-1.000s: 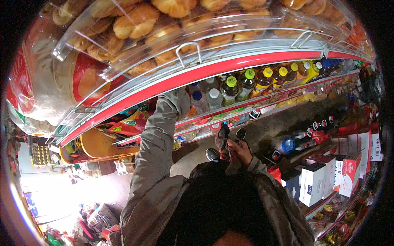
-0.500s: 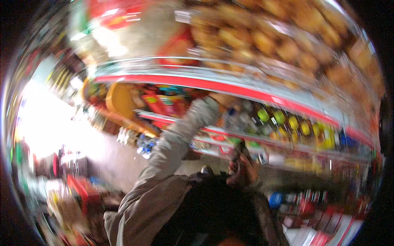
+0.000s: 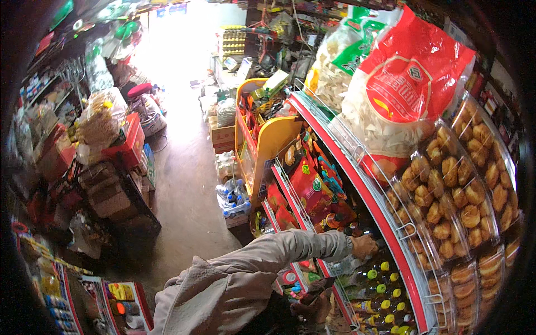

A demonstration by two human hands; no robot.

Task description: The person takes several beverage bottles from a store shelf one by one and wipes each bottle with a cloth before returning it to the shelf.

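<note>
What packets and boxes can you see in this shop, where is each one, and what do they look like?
Big bag: top right on the rack, red and clear, pale chips inside.
Clear tubs: right side, rows of golden-brown pastries.
Snack packets: middle shelf, red and orange.
Bottles: lower shelf, yellow and green caps, near the left hand.
Yellow stand: centre, with small packets.
Cardboard box: on the floor, brown.

Small grocery shop. Red-edged wire shelves packed with snack packets, capped bottles, clear tubs of baked rolls, big red-and-white bag on top. Yellow display rack, cardboard boxes, goods crowding narrow floor aisle.
</note>
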